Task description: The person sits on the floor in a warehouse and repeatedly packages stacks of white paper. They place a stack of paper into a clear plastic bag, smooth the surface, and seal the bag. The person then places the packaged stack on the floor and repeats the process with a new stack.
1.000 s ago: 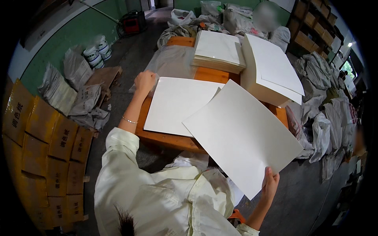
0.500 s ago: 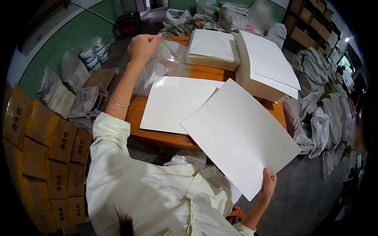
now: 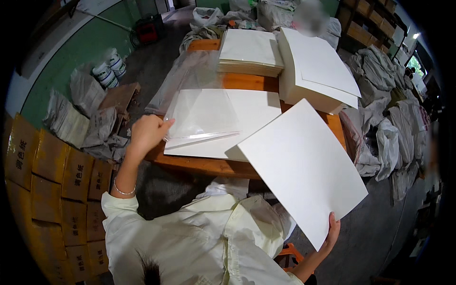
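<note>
My left hand [image 3: 148, 135] pinches the corner of a clear plastic bag [image 3: 204, 114] near the table's front left edge. The bag lies slanted over a white sheet [image 3: 256, 102] on the wooden table, its near edge lifted a little. My right hand [image 3: 331, 232] grips the lower corner of a large white paper sheet [image 3: 306, 166], thumb hidden behind it. That sheet is tilted in the air off the table's front right, its left corner above the sheet lying there. Further clear plastic bags [image 3: 166, 92] lie flat at the table's left side.
A stack of white sheets [image 3: 251, 46] stands at the table's back, beside a taller stack [image 3: 323, 66]. Brown cartons [image 3: 47, 152] are piled at left, with white buckets [image 3: 105, 74] beyond. Grey sacks [image 3: 380, 123] heap at right. An orange stool [image 3: 289, 254] shows beneath me.
My left hand has come down toward me from the table's far left, drawing the clear bag over the lying sheet. The sheet in my right hand has shifted slightly right.
</note>
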`<state>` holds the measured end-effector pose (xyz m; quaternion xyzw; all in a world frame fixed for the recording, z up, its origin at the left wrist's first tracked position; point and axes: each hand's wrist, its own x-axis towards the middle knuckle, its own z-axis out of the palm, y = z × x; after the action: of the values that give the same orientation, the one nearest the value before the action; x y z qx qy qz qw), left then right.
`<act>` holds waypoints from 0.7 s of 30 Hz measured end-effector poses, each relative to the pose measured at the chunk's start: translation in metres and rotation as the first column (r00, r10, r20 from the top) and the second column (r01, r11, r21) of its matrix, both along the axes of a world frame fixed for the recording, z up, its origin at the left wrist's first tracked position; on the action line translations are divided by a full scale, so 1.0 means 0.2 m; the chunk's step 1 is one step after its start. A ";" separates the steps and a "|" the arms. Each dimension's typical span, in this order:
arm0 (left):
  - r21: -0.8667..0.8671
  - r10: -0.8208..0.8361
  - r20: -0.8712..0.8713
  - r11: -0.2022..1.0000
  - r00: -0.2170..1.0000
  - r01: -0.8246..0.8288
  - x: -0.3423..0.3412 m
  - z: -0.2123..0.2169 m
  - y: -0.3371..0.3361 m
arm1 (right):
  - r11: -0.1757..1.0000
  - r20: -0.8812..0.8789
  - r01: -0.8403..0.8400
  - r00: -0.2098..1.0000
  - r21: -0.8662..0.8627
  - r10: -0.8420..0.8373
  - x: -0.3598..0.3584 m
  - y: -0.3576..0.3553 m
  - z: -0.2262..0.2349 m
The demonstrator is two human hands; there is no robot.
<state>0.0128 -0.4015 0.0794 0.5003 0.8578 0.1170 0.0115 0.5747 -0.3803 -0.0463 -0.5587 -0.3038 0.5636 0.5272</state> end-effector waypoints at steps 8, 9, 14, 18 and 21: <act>-0.109 -0.217 -0.259 0.975 0.941 0.195 0.19 -0.04 0.07 | 1.000 -0.078 -0.018 0.997 -0.014 0.017 0.03 -0.15 0.20; -0.068 -0.315 -0.278 0.949 0.907 0.309 0.17 -0.10 0.09 | 1.000 -0.096 -0.027 0.995 -0.010 0.026 0.02 -0.17 0.22; -0.137 -0.569 -0.119 0.821 0.814 0.554 0.21 -0.43 0.24 | 0.999 -0.109 0.037 0.993 0.004 -0.036 -0.01 -0.25 0.23; -0.118 -0.645 -0.117 0.764 0.756 0.634 0.34 -0.43 0.25 | 0.998 -0.087 -0.020 0.996 -0.053 0.015 0.03 -0.29 0.25; -0.032 -0.689 -0.125 0.722 0.714 0.691 0.41 -0.43 0.27 | 0.986 -0.094 -0.077 0.993 -0.150 0.064 0.06 -0.30 0.30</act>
<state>0.0944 -0.3468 -0.0064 0.7904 0.6074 0.0794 -0.0050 0.5866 -0.4396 0.0130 -0.5608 -0.2553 0.6280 0.4753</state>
